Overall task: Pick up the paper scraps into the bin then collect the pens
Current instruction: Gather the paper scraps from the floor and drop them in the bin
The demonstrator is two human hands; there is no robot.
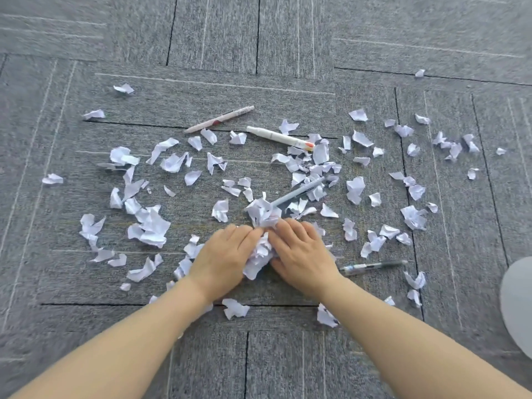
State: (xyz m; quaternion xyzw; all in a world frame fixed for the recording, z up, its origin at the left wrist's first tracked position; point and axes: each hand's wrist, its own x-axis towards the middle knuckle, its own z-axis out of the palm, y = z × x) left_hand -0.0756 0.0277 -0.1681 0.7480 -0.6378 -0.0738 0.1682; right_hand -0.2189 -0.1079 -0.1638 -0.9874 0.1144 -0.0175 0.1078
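Several torn white paper scraps (pixel 149 226) lie scattered over the grey carpet. My left hand (pixel 223 257) and my right hand (pixel 302 254) press together from both sides on a bunch of scraps (pixel 260 251) in the middle. A grey pen (pixel 298 191) lies just beyond my fingers, partly under scraps. A white-and-red pen (pixel 220 119) and a white marker (pixel 280 138) lie farther back. A clear dark pen (pixel 372 266) rests right of my right wrist. The pale grey bin (pixel 518 303) shows at the right edge.
The floor is grey carpet tiles (pixel 259 38) with dark seams. Stray scraps reach far left (pixel 53 179) and far right (pixel 501 151). Behind the pens the carpet is bare.
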